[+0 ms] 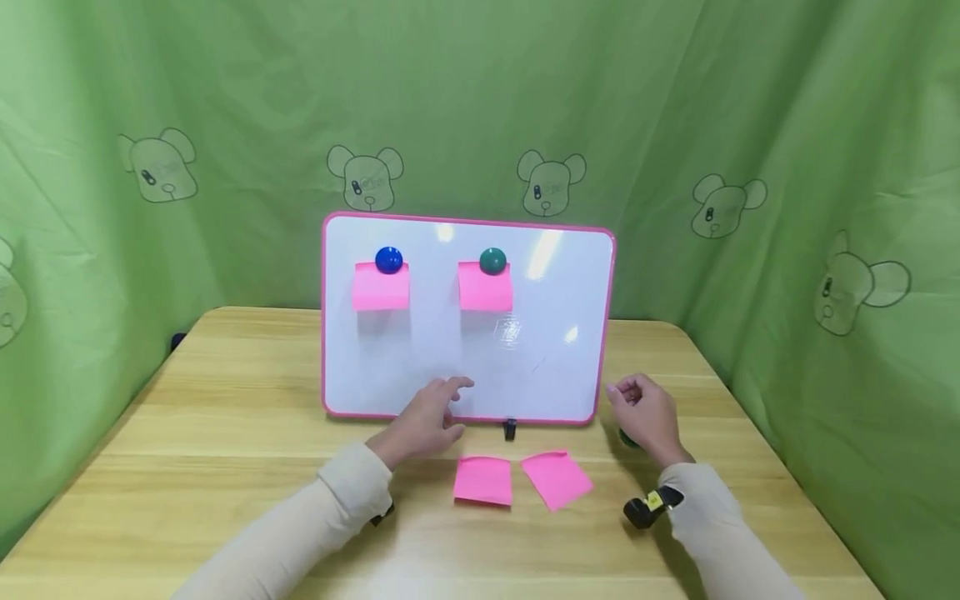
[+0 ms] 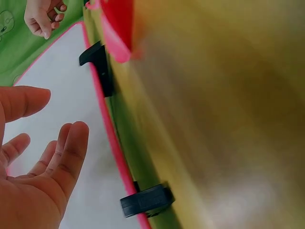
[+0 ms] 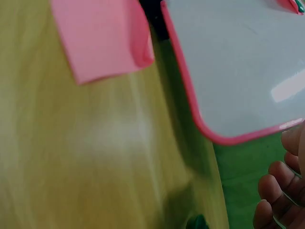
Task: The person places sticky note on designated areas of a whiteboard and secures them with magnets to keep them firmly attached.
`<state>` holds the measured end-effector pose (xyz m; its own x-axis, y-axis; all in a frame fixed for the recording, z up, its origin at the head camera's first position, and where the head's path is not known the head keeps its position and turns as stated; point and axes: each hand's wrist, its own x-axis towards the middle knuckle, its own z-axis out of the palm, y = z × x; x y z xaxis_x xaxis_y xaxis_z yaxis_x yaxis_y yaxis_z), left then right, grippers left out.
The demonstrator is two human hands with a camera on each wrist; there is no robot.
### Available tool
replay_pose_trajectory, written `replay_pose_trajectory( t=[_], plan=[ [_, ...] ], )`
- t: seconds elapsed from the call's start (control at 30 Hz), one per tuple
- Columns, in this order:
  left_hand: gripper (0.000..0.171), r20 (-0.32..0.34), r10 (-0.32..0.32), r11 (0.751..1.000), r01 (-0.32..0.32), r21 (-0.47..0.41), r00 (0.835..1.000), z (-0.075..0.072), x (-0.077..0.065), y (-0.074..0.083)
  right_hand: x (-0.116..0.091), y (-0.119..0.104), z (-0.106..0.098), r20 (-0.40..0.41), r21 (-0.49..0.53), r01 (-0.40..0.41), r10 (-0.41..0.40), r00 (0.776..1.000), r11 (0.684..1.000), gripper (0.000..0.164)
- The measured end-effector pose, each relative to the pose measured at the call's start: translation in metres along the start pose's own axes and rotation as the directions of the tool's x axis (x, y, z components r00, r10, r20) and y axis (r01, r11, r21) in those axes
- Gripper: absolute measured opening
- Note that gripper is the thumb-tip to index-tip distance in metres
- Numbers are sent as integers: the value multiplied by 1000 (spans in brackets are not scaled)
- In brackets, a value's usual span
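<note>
A whiteboard with a pink frame stands upright on the table. Two pink sticky notes hang on it, the left note under a blue round magnet and the right note under a green round magnet. My left hand hovers before the board's lower edge, fingers spread apart and holding nothing. Beside the board's lower right corner is my right hand, its fingers loosely bent with nothing visible in them. Partly hidden below it, a dark green magnet lies on the table.
Two more pink notes, one straight and one turned, lie on the wooden table in front of the board. Black clips grip the board's bottom edge. A green curtain surrounds the table's back and sides.
</note>
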<state>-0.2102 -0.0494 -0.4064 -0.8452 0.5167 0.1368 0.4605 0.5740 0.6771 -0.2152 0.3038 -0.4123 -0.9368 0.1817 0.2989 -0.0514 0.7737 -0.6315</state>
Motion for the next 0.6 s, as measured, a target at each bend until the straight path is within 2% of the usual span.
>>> replay_pose_trajectory(
  t=[0.27, 0.4, 0.6],
  plan=[
    [63, 93, 13, 1000, -13, -10, 996, 13, -7, -2, -10, 28, -6, 52, -62, -53, 57, 997, 997, 23],
    [58, 153, 10, 999, -15, 30, 988, 18, -8, 1, -14, 40, -7, 77, -91, -74, 81, 994, 993, 22],
    [48, 242, 15, 995, -40, 95, 970, 21, -9, 3, -14, 44, -10, 127, -101, -76, 89, 988, 992, 23]
  ],
)
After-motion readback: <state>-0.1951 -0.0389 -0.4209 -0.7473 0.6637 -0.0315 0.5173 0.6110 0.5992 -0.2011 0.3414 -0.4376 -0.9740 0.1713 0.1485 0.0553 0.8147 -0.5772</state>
